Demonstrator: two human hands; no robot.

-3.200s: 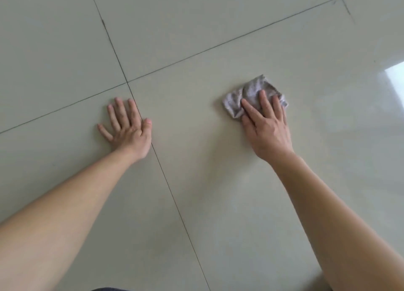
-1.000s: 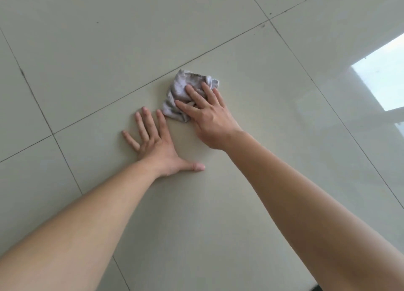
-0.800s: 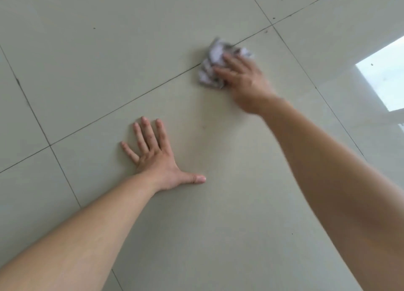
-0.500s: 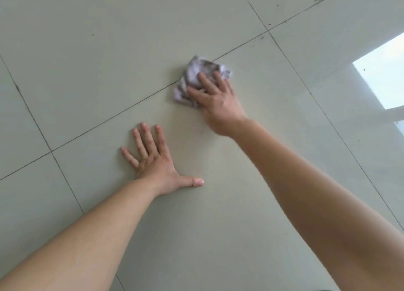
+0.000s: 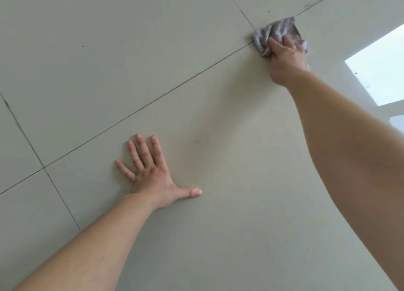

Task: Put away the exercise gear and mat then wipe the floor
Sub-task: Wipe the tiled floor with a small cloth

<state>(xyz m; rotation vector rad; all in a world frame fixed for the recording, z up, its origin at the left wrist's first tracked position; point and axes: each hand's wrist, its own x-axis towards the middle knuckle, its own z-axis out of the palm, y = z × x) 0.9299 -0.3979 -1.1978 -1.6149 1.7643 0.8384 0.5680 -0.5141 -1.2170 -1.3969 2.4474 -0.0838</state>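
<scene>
Your cloth (image 5: 277,31) is grey with faint paler streaks; your floor (image 5: 109,50) is pale grey-green tile, dark-lined.

Left hand (image 5: 150,177) planted flat, palm down, fingers spread and thumb out to the side, forearm straight. Right hand (image 5: 286,58) reached far forward, arm fully extended, fingers curled downward.

- Illumination: soft, even daylight; scene moderately bright.
- Glare: overexposed window reflection (image 5: 380,69) on glossy floor (image 5: 109,50), right edge.
- Shadows: faint, diffuse.
- Sharpness: slight motion blur at cloth (image 5: 275,33); tile lines bend through wide-angle distortion.
</scene>
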